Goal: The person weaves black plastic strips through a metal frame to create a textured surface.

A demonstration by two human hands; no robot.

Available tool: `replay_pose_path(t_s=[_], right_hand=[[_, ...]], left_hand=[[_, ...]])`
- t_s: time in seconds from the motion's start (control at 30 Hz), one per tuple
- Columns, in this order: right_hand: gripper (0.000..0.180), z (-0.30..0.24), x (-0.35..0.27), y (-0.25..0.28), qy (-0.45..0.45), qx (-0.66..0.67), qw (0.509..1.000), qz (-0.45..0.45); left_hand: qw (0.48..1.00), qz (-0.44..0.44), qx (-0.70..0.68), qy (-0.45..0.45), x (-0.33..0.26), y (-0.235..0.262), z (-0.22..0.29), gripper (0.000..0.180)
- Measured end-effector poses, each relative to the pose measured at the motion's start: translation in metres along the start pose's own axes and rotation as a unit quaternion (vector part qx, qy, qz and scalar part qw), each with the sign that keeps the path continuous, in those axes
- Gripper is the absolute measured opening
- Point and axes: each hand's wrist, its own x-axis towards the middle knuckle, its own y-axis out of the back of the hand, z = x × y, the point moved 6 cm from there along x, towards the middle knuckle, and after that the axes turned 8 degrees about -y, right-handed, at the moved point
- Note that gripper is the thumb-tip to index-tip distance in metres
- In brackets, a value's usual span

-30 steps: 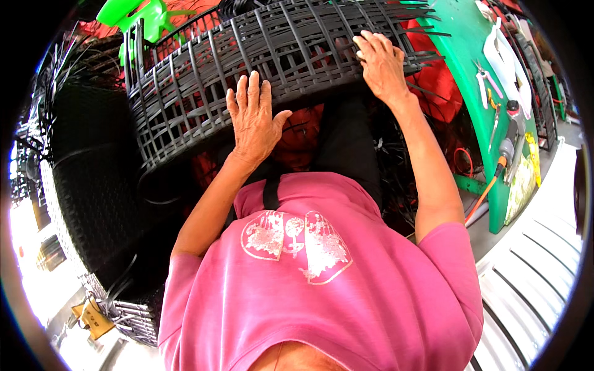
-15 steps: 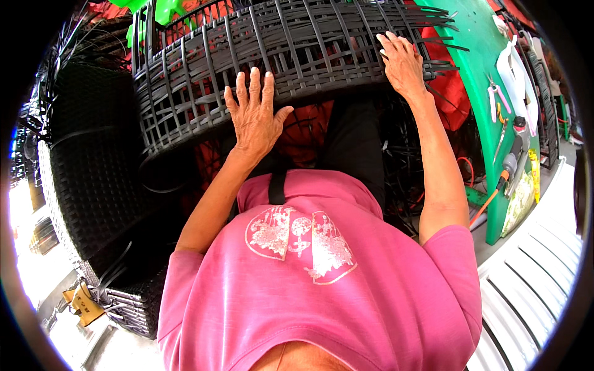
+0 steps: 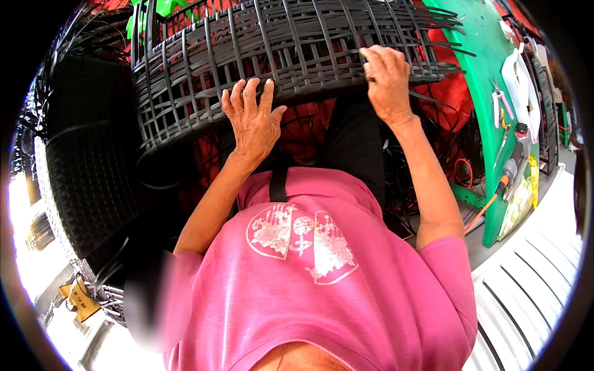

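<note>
A half-woven black wicker panel [image 3: 297, 46] of flat plastic strips lies across my lap, with loose strip ends [image 3: 448, 46] sticking out at its right. My left hand [image 3: 250, 120] rests at the near edge of the weave, its fingers spread and bent slightly over the strips. Farther right, my right hand [image 3: 390, 83] is over the weave with its fingers together and curled down. What lies under those fingertips, if anything, is hidden, and my right thumb does not show clearly.
At the right stands a green board [image 3: 476, 68] holding pink-handled snips [image 3: 498, 102], a power tool [image 3: 513, 157] with an orange cord and a yellow tape [image 3: 534, 179]. A black woven piece [image 3: 93, 167] stands at my left. White slats [image 3: 526, 278] lie at lower right.
My right hand has moved left and nearer to me along the weave, its fingers more curled. My left hand has shifted slightly nearer, its fingers more bent. The panel has shifted a little.
</note>
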Motion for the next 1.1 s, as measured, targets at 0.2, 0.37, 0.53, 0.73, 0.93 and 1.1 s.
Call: replay_pose_path(t_s=[0.2,0.37,0.53,0.73,0.93,1.1], right_hand=[[0.040,-0.043,-0.002,-0.026,0.045,0.036,0.995,-0.086],[0.039,-0.050,0.001,-0.039,0.052,0.028,0.992,-0.110],[0.043,-0.054,0.006,-0.046,0.065,-0.022,0.992,-0.108],[0.041,-0.050,0.030,-0.050,0.044,-0.019,0.995,-0.092],[0.036,-0.091,0.007,-0.037,0.055,0.070,0.992,-0.093],[0.042,-0.100,-0.009,-0.050,0.037,0.057,0.992,-0.105]], left_hand=[[0.999,0.035,-0.007,0.021,-0.004,0.005,-0.006,0.049],[0.999,0.040,-0.009,0.025,-0.006,0.006,-0.010,0.049],[0.999,0.027,-0.008,0.032,-0.008,0.005,-0.009,0.052],[0.999,0.015,-0.017,0.040,-0.008,0.004,-0.009,0.054],[0.998,0.004,0.000,0.061,-0.005,0.006,-0.021,0.056],[0.999,0.013,0.010,0.042,-0.010,0.006,-0.019,0.053]])
